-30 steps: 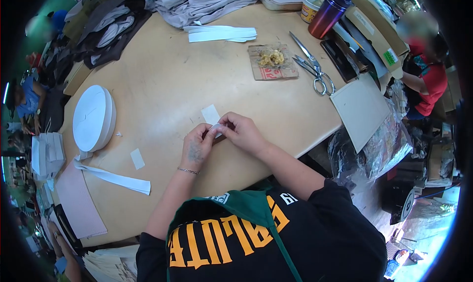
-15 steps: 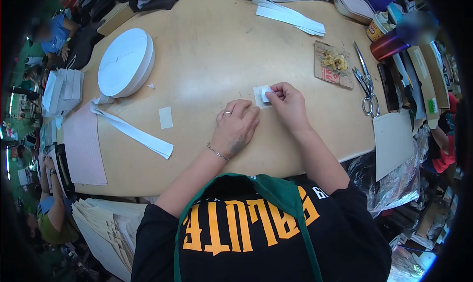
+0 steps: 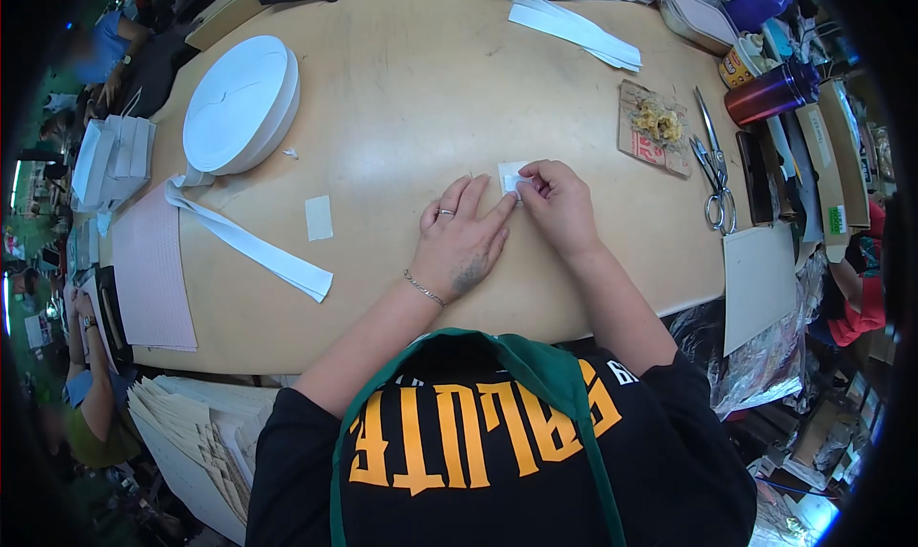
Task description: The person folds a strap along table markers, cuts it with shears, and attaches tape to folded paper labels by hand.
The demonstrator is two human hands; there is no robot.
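Note:
A small white square piece (image 3: 510,172) lies on the table before me, paper or cloth, I cannot tell which. My right hand (image 3: 559,203) pinches at its right side, thumb and forefinger close together. What sits between those fingertips is small and partly hidden. Palm down on the wood, my left hand (image 3: 461,236) has its fingers spread, and its forefinger reaches the lower left edge of the white piece. Farther left, a pale rectangular patch (image 3: 318,218) lies flat by itself.
A big white roll of band (image 3: 239,102) stands left, its loose strip (image 3: 258,251) trailing forward. Pink lined paper (image 3: 153,270) lies at the left edge. To the right are scissors (image 3: 714,169), a cardboard piece (image 3: 631,141) with a yellowish lump, and a metallic bottle (image 3: 773,93).
My left forefinger has stretched out to the white piece, and the left fingers have spread. My right fingertips have lowered onto the piece. The view has shifted slightly.

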